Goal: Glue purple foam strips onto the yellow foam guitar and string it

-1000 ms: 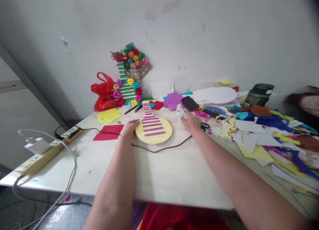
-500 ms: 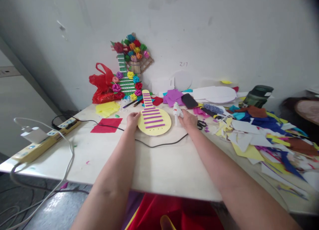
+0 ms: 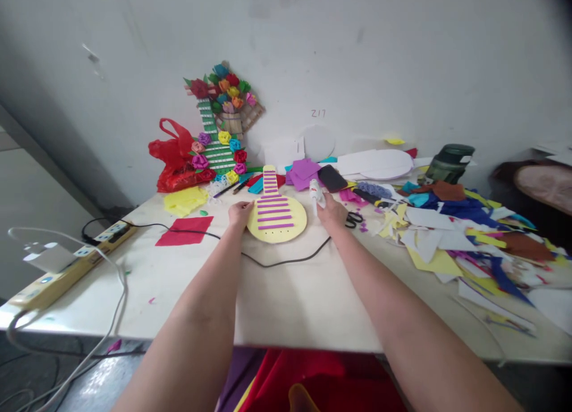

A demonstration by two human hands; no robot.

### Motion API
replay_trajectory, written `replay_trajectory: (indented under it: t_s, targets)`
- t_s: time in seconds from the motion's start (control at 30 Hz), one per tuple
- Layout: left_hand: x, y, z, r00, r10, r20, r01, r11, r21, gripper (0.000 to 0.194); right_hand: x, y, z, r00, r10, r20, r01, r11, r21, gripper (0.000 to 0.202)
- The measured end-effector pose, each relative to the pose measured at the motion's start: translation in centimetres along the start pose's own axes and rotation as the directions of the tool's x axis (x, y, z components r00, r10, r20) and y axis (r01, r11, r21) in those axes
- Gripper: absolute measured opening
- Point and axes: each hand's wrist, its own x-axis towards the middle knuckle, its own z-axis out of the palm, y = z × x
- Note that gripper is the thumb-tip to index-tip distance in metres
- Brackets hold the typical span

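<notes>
My left hand [image 3: 240, 214] pinches the left edge of a yellow guitar-shaped cutout [image 3: 286, 231]. Purple strips run across its neck and round body, and a row of small dark dots lies below them. In my right hand [image 3: 333, 213] is a white glue gun [image 3: 316, 193], held upright to the right of the cutout and apart from it. A black cord [image 3: 286, 263] passes in front of the cutout toward my right hand. Black-handled scissors [image 3: 354, 219] lie just right of that hand, their blades hidden.
A yellow power strip [image 3: 71, 269] with a white charger [image 3: 48, 257] sits at left. Red paper [image 3: 185, 231] lies under the cord. Behind stand a red bag [image 3: 172, 156] and a flower-decorated green guitar [image 3: 218, 156]. Paper scraps [image 3: 451, 239] and a dark green bottle [image 3: 450, 163] are at right.
The cutout has turned slightly, its neck now more upright in view. Most of the scene has shifted left as the camera turned. Both hands keep their holds.
</notes>
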Motion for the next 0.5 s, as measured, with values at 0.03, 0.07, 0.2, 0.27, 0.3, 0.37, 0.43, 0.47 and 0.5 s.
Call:
replay_trajectory:
  t_s: [0.03, 0.07, 0.2, 0.27, 0.3, 0.37, 0.43, 0.47, 0.5]
  targets:
    - [-0.06, 0.07, 0.0, 1.0, 0.003, 0.0, -0.003, 1.0, 0.016, 0.025, -0.2, -0.22, -0.08, 1.0, 0.009, 0.001, -0.009, 1.0, 0.009, 0.036]
    - [-0.12, 0.12, 0.01, 1.0, 0.009, 0.0, -0.009, 0.999, 0.034, 0.026, -0.39, -0.42, -0.18, 1.0, 0.018, 0.005, -0.018, 1.0, 0.018, 0.035]
    - [-0.43, 0.15, 0.19, 0.999, 0.049, -0.01, -0.048, 0.992, 0.119, 0.027, -0.9, -0.79, -0.61, 0.999, 0.018, 0.043, -0.02, 0.998, 0.06, 0.034]
    - [-0.61, 0.23, 0.31, 0.997, 0.077, -0.015, -0.074, 0.984, 0.164, 0.027, -0.9, -0.71, -0.67, 0.998, 0.021, 0.058, -0.026, 0.996, 0.082, 0.034]
    - [-0.7, 0.31, 0.35, 0.996, 0.088, -0.017, -0.083, 0.979, 0.188, 0.027, -0.84, -0.64, -0.65, 0.998, 0.03, 0.057, -0.035, 0.995, 0.092, 0.035]
    - [-0.81, 0.51, 0.38, 0.995, 0.101, -0.015, -0.095, 0.97, 0.224, 0.027, -0.69, -0.52, -0.51, 0.997, 0.055, 0.053, -0.06, 0.992, 0.107, 0.036]
    - [-0.8, 0.64, 0.35, 0.994, 0.105, -0.024, -0.097, 0.97, 0.224, 0.028, -0.56, -0.45, -0.32, 0.996, 0.072, 0.046, -0.077, 0.99, 0.121, 0.037]
    - [-0.75, 0.64, 0.31, 0.994, 0.105, -0.036, -0.095, 0.972, 0.214, 0.029, -0.52, -0.42, -0.24, 0.996, 0.079, 0.043, -0.084, 0.988, 0.126, 0.037]
    - [-0.69, 0.59, 0.27, 0.994, 0.101, -0.051, -0.089, 0.976, 0.199, 0.03, -0.49, -0.4, -0.16, 0.996, 0.081, 0.04, -0.086, 0.987, 0.133, 0.037]
